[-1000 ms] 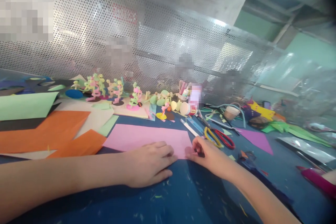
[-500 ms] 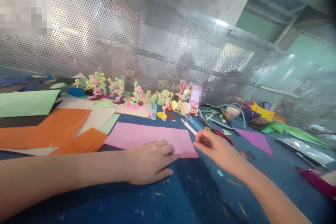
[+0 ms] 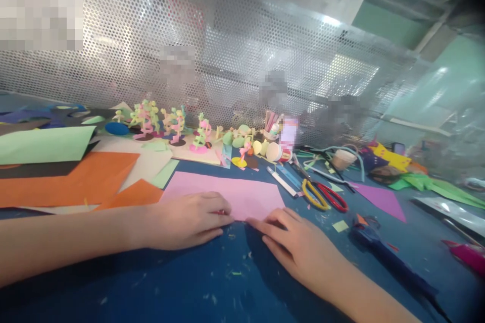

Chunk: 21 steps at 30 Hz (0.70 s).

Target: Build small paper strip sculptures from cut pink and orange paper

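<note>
A sheet of pink paper (image 3: pixel 235 194) lies on the blue table, its near edge towards me. My left hand (image 3: pixel 193 219) rests over the left part of that edge, palm down, fingers reaching to the right. On the right part of the same edge lies my right hand (image 3: pixel 295 242), its fingers stretched out and a little apart. Both sets of fingertips press near the middle of the edge, with a small gap between the hands. Beyond the right hand are scissors (image 3: pixel 316 194) with one yellow and one red handle, and a white cutter-like stick (image 3: pixel 282 181).
Orange paper (image 3: pixel 76 179) and green paper (image 3: pixel 45 144) lie at the left. Several small paper figures (image 3: pixel 200 136) stand at the back before a perforated metal screen (image 3: pixel 235 60). A dark blue glue gun (image 3: pixel 394 262) with a cord and purple paper (image 3: pixel 379 201) are at the right.
My right hand has come down onto the paper's near edge and its fingers have straightened. My left hand has slid left along the edge. The glue gun has come into sight.
</note>
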Tool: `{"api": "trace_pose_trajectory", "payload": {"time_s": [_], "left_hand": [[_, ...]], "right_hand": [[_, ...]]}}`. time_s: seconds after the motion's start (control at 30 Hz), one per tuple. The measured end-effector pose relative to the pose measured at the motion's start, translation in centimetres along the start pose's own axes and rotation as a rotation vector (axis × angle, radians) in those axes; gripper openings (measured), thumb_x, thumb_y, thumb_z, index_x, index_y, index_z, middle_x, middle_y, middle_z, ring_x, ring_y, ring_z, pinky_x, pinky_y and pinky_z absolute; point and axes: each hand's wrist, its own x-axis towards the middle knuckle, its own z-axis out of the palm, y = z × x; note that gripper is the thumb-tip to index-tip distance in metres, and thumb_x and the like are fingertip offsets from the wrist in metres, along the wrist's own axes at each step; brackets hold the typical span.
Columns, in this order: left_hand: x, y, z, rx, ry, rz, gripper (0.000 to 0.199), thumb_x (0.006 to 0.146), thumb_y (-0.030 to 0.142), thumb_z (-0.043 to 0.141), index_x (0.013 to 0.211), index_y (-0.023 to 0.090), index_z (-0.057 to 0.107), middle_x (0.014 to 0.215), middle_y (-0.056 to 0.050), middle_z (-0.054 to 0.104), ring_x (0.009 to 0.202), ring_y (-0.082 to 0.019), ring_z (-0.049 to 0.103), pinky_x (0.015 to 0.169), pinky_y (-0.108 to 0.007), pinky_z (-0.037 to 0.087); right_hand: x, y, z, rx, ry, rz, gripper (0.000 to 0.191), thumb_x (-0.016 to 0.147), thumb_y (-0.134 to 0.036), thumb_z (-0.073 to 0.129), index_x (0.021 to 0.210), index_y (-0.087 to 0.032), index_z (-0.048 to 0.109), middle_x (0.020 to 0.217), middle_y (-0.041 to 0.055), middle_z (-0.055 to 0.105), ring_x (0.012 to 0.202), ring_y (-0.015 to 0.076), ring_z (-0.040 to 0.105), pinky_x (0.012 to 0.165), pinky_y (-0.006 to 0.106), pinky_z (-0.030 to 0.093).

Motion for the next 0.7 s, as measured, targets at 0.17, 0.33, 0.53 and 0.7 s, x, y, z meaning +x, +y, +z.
{"api": "trace_pose_trajectory", "payload": {"time_s": [0.17,0.33,0.53,0.7], "left_hand": [[-1.3,-1.7,-1.3,-0.149,-0.041,-0.148,0.029,0.088,0.02,0.042,0.108,0.025,0.062,0.103,-0.007,0.058,0.09,-0.014,0.055,0.079,-0.021,0.043],[-2.1,-3.1,-1.9,-0.381,-0.059,-0.31,0.022,0.084,0.022,0.052,0.098,0.026,0.067,0.091,-0.001,0.065,0.084,-0.01,0.058,0.075,-0.016,0.042],[-2.3,-3.2,-2.0,-0.394,-0.081,-0.34,0.021,0.082,0.025,0.055,0.098,0.027,0.068,0.083,0.001,0.065,0.073,-0.009,0.056,0.065,-0.015,0.041],[-2.6,-3.5,-2.4,-0.384,-0.095,-0.354,0.02,0.081,0.025,0.055,0.095,0.027,0.069,0.076,0.001,0.063,0.067,-0.009,0.053,0.059,-0.015,0.038]], "right_hand": [[0.4,-0.4,-0.4,-0.014,-0.013,0.0,0.034,0.088,-0.022,0.041,0.118,-0.032,0.053,0.092,0.0048,0.054,0.086,0.0184,0.053,0.074,0.034,0.048],[1.1,-0.6,-0.3,0.108,0.003,-0.043,0.032,0.087,-0.019,0.042,0.116,-0.027,0.054,0.109,0.0047,0.053,0.099,0.0166,0.051,0.088,0.034,0.044],[1.9,-1.0,-0.2,0.071,-0.021,-0.093,0.038,0.089,-0.021,0.04,0.125,-0.03,0.046,0.103,0.0053,0.056,0.093,0.019,0.052,0.08,0.038,0.047],[2.1,-1.3,-0.1,0.021,-0.038,-0.103,0.038,0.088,-0.019,0.039,0.123,-0.03,0.05,0.096,0.0061,0.055,0.087,0.0191,0.052,0.074,0.037,0.048]]}}
